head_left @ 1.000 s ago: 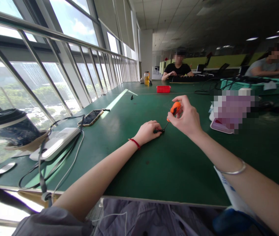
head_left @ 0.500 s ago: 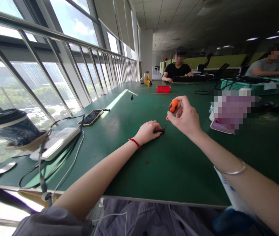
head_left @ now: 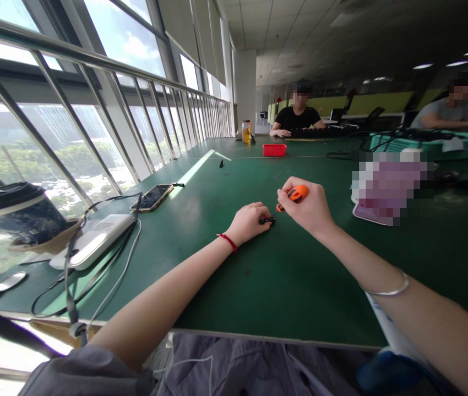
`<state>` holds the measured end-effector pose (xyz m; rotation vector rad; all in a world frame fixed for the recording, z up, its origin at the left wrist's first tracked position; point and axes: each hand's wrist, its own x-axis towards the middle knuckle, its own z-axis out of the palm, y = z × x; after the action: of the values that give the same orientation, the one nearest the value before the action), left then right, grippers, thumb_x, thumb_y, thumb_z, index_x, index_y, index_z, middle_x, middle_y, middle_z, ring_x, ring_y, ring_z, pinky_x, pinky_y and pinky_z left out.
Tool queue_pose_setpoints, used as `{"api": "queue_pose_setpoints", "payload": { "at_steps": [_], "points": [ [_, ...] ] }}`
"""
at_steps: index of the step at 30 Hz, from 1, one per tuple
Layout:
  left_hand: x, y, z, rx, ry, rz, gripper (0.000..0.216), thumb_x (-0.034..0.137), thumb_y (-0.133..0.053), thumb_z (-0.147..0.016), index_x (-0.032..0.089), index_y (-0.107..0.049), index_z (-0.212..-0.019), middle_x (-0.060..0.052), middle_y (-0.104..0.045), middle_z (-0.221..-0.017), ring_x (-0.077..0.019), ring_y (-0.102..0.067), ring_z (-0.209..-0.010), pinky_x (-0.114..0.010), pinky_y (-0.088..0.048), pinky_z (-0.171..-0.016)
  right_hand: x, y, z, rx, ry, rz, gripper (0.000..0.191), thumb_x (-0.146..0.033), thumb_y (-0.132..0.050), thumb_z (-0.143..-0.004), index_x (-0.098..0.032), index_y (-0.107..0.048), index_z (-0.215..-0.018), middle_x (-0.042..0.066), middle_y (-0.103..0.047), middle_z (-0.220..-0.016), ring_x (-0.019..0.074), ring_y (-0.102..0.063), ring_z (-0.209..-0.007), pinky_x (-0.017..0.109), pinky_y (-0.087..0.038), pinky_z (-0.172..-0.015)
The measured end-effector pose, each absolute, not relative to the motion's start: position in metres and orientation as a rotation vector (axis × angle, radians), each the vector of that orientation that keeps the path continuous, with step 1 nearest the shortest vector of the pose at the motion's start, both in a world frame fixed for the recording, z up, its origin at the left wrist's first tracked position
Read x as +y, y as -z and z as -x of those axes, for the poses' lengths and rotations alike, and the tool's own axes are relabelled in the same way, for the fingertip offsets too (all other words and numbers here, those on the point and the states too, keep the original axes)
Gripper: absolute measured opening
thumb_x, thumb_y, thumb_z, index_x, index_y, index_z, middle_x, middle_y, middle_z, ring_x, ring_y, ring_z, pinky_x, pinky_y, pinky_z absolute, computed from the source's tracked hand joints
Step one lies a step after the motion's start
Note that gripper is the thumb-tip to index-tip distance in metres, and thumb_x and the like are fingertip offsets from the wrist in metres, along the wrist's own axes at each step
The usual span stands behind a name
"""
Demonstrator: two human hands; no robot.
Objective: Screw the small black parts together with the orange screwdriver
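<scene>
On the green table [head_left: 226,286], my left hand [head_left: 250,221] pinches a small black part [head_left: 267,220] against the surface; its exact kind is too small to make out. My right hand [head_left: 309,208], to the right of it, is closed around an orange and black screwdriver [head_left: 299,193]. The screwdriver leans, its handle toward the upper right, and its thin shaft points down to the black part. Whether the tip touches the part is hard to tell. Another small black piece [head_left: 221,164] stands farther back on the table.
At the left lie a phone [head_left: 152,197], a white power bank [head_left: 101,242] with cables and a paper cup [head_left: 17,212]. Farther back are a red tray [head_left: 274,150] and a jar [head_left: 246,133]. A teal basket [head_left: 424,144] and purple item [head_left: 376,212] lie right; two people sit beyond.
My right hand has lowered and the screwdriver has gone from nearly upright to strongly tilted, its handle now lower. My left hand stays almost still on the black part.
</scene>
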<state>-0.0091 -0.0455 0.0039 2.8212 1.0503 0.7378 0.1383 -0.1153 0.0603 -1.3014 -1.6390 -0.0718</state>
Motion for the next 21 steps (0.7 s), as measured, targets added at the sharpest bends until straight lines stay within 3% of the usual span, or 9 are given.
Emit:
{"api": "queue_pose_setpoints", "payload": {
  "at_steps": [21],
  "points": [
    [-0.0457,-0.0037,0.0089,1.039,-0.746,-2.826,0.008,0.026,-0.059,-0.074,0.019,-0.061,-0.078,-0.001,-0.061,-0.082,-0.0155,-0.058,-0.074,-0.024,-0.043,-0.063,-0.1121,-0.0557,-0.1382,-1.661,0.045,1.271,0.021,-0.036,-0.05,-0.073,-0.022,-0.045,-0.059,-0.001,-0.052,-0.056,0.0127,-0.045,-0.053,0.025,-0.035,-0.056]
  ]
}}
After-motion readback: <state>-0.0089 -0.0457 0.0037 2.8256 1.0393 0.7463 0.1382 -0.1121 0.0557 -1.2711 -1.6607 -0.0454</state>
